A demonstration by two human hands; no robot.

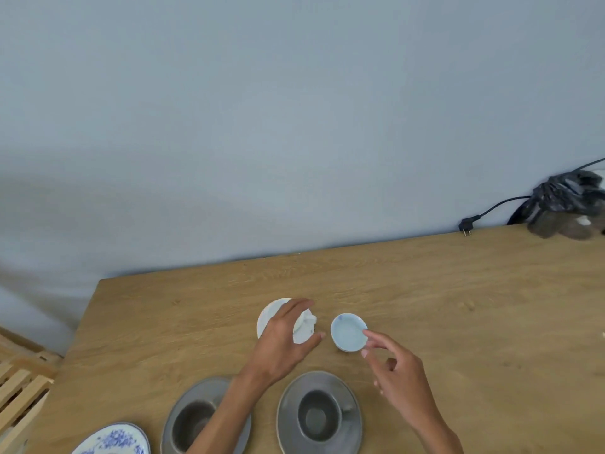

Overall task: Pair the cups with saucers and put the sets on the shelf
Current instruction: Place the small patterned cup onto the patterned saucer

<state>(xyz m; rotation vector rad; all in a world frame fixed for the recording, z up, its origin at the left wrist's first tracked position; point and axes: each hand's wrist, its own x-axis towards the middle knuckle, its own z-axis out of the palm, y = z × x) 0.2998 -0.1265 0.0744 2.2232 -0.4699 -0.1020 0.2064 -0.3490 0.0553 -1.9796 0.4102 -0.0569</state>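
Left forearm [226, 417] across grey cup [191, 424]

My left hand [283, 339] closes its grip on a white cup [305, 327] over a white saucer [270, 314]. My right hand [397, 371] touches a pale blue cup [348, 332] standing on the desk [458, 306]. Two grey cup-and-saucer sets [319, 412] sit nearer me.

Wooden table against a plain blue-grey wall

The pale blue-grey wall [294, 109] fills the upper view, evenly lit, with soft shadow low on its left side. An oak-grain tabletop [458, 306] meets it along the far edge. Far off to the right, a black power plug [465, 225] and cable hang over that edge beside a crumpled black plastic bag [568, 208]. Low at the left stands a slatted light-wood rack [19, 388].
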